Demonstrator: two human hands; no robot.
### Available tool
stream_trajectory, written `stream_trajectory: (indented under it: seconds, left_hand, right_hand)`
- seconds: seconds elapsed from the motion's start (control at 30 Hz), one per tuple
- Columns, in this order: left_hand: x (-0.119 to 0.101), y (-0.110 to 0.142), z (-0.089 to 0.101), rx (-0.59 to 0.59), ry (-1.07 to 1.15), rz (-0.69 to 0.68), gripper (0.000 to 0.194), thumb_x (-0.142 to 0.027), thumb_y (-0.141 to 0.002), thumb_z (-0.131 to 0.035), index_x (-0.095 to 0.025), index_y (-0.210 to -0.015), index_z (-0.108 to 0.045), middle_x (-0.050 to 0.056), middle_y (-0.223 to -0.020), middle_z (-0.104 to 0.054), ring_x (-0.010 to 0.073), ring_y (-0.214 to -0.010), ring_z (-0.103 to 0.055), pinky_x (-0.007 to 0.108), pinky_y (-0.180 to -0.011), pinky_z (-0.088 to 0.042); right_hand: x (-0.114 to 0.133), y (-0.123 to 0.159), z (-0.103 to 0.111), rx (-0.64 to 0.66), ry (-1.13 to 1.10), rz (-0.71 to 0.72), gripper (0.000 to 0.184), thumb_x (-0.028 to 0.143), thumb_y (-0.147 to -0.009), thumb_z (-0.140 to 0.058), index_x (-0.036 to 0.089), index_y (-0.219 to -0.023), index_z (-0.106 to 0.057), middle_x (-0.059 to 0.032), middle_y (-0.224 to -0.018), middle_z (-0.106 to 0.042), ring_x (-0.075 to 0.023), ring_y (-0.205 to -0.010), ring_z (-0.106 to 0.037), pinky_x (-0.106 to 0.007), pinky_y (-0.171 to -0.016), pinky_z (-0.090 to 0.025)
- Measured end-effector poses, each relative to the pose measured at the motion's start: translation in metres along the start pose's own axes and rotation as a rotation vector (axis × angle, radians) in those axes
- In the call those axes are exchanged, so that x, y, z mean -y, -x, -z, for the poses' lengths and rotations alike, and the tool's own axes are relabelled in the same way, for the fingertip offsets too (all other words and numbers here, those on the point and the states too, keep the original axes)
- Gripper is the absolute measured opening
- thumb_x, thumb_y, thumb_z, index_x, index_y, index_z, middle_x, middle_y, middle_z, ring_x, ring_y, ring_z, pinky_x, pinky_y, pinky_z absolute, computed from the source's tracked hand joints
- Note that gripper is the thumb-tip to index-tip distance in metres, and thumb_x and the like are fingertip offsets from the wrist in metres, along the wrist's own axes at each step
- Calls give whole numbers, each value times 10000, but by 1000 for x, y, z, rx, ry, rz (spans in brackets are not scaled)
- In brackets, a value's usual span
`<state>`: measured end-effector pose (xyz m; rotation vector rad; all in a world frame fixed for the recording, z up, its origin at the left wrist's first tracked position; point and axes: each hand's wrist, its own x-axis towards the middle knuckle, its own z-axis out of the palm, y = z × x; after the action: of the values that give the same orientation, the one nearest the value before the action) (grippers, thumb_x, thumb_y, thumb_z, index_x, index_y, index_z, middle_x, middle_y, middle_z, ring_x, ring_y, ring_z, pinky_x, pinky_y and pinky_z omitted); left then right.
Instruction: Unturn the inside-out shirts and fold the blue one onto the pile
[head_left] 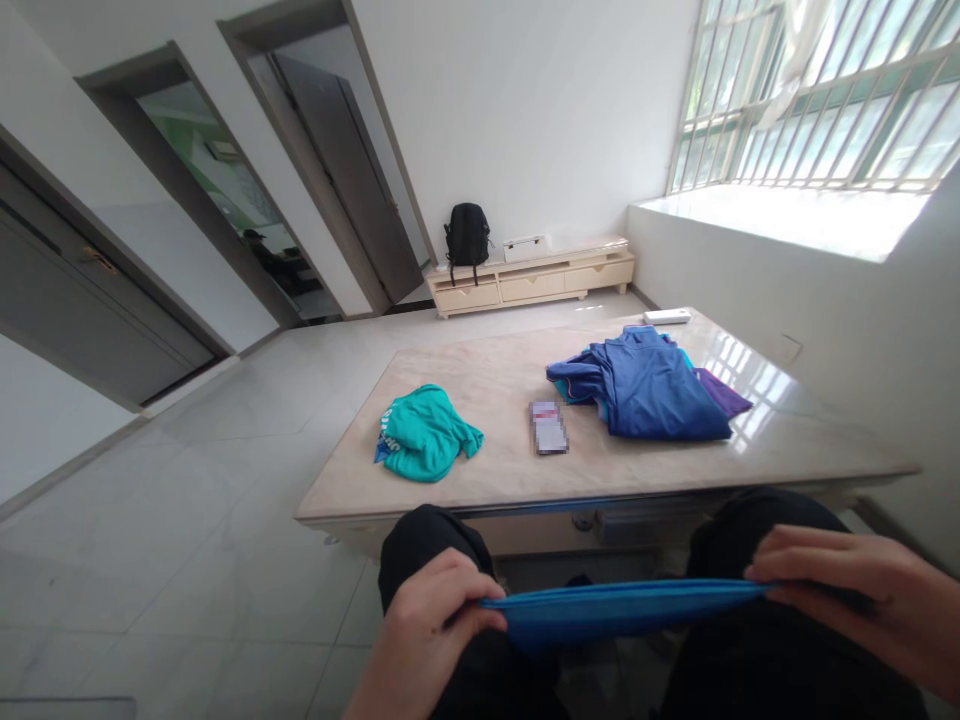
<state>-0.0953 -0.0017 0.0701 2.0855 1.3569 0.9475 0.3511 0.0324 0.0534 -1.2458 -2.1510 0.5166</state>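
I am holding a bright blue garment (622, 608) stretched flat across my knees, my left hand (427, 630) pinching one end and my right hand (862, 600) clamping the other, both closed on the cloth. It is looking only partly folded, I judge. On the table (510, 480) beyond, a teal garment (424, 432) is lying crumpled and a phone (548, 427) is sitting beside a heap of blue and purple clothes (649, 385), apparently waiting. Farther off, a backpack (466, 236) is resting on a low cabinet (540, 280).
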Motion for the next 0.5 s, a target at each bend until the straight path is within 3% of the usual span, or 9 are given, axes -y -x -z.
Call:
stream_trajectory:
  seconds: [0.07, 0.13, 0.2, 0.27, 0.33, 0.4, 0.5]
  left_hand:
    - [-2, -31, 11, -22, -2, 11, 79, -333, -867, -771, -264, -832, -780, 15, -772, -740, 181, -724, -706, 252, -676, -561]
    - [-2, -83, 20, -70, 17, 47, 60, -290, -853, -774, -234, -836, -760, -10, -657, -705, 160, -610, -671, 242, -598, -535]
    - [-7, -154, 27, -70, 78, 57, 74, -260, -873, -747, -194, -844, -729, -48, -505, -601, 123, -450, -583, 215, -480, -467]
    - [-27, -241, 37, -137, 124, 31, 91, -209, -873, -750, -145, -855, -689, -57, -474, -565, 106, -382, -550, 193, -421, -421]
    - [-66, -331, 56, -196, 139, -48, 72, -143, -903, -709, -86, -894, -666, -14, -575, -628, 117, -446, -629, 198, -473, -486]
    - [-123, -411, 85, -273, 160, -95, 120, -113, -940, -662, -21, -1013, -637, 68, -765, -707, 159, -598, -732, 269, -618, -587]
    - [-219, -489, 138, -457, 176, -218, 250, -120, -983, -505, 89, -1097, -577, 159, -1036, -699, 235, -846, -777, 298, -743, -559]
  right_hand:
    - [3, -24, 21, 105, 5, 50, 158, 446, -888, -683, 391, -948, -818, -71, -970, -795, -255, -802, -760, -283, -656, -632]
    - [4, -67, 48, 3, 51, 71, 299, 546, -874, -680, 293, -927, -829, -85, -933, -799, -215, -740, -755, -259, -639, -597]
    - [4, -126, 81, -70, 160, 17, 525, 635, -813, -641, 159, -939, -825, -61, -772, -784, -148, -631, -727, -237, -616, -524]
    - [9, -192, 124, -118, 295, -76, 714, 604, -772, -554, -14, -1060, -764, -27, -612, -724, -130, -602, -708, -253, -618, -449]
    - [24, -254, 179, -245, 315, -98, 845, 518, -787, -350, -221, -1065, -649, -27, -562, -668, -129, -622, -695, -260, -618, -409]
    - [49, -305, 242, -399, 217, -50, 881, 419, -786, -201, -377, -1017, -501, -108, -698, -691, -124, -646, -679, -249, -584, -384]
    - [97, -351, 337, -634, 14, 77, 821, 312, -788, -113, -446, -1004, -341, -267, -923, -673, -138, -725, -673, -232, -540, -348]
